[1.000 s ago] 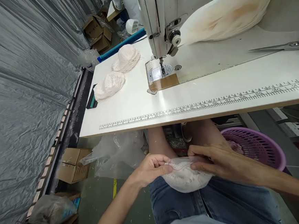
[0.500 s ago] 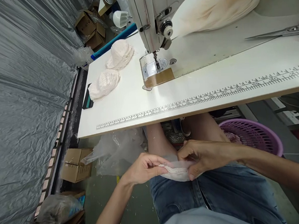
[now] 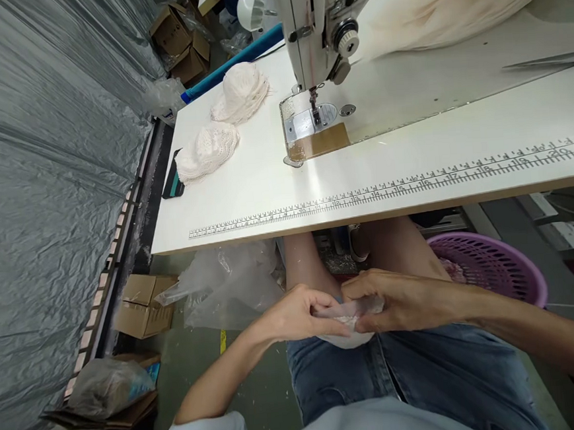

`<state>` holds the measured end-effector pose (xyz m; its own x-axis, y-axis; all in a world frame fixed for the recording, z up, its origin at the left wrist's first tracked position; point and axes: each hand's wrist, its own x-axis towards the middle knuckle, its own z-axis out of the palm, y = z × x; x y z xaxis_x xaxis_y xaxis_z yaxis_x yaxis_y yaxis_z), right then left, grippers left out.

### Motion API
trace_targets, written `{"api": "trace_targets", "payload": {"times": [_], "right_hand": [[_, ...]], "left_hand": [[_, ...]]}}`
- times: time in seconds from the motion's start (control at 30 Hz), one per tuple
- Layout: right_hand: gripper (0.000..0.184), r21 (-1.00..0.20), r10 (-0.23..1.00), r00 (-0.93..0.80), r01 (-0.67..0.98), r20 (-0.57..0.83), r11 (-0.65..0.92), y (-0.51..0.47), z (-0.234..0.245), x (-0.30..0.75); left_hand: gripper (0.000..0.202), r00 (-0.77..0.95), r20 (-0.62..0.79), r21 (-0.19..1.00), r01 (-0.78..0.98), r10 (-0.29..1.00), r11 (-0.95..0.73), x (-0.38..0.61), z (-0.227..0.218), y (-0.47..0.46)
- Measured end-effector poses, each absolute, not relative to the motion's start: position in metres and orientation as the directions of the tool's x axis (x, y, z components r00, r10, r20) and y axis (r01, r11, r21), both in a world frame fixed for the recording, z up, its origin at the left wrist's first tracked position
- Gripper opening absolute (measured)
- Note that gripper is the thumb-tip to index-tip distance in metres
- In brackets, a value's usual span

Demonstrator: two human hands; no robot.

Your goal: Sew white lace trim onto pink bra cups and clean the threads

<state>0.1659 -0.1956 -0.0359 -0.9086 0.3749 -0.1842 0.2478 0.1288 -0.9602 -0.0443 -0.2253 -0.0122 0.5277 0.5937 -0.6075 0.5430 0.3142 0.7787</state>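
Over my lap, below the table edge, both hands pinch a small white lace fabric piece (image 3: 348, 321). My left hand (image 3: 302, 313) grips its left side with fingers curled closed. My right hand (image 3: 397, 299) holds the right side, fingers closed over it. Most of the piece is hidden between the two hands. On the white table (image 3: 412, 165) above stands a sewing machine (image 3: 322, 33) with its needle plate (image 3: 309, 124) bare.
Two stacks of white lace cups (image 3: 210, 151) (image 3: 240, 93) lie at the table's left end. Scissors (image 3: 548, 60) rest at the far right. A purple basket (image 3: 495, 275) sits by my right knee, a clear plastic bag (image 3: 228, 286) and cardboard boxes (image 3: 142, 306) on the floor left.
The lace piece has been gathered up smaller between my hands, which have moved closer together. The view shifted slightly.
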Motion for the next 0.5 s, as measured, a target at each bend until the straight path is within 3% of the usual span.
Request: {"api": "trace_targets", "payload": {"times": [0.17, 0.5], "right_hand": [[0.013, -0.950, 0.375, -0.886, 0.311, -0.273, 0.042, -0.195, -0.038, 0.175], [0.018, -0.970, 0.295, -0.924, 0.238, -0.243, -0.053, -0.194, -0.056, 0.172]], "left_hand": [[0.035, 0.510, -0.620, 0.766, 0.557, 0.596, 0.321, -0.047, -0.020, -0.229], [0.025, 0.478, -0.668, 0.741, 0.502, 0.570, 0.447, -0.058, -0.022, -0.234]]}}
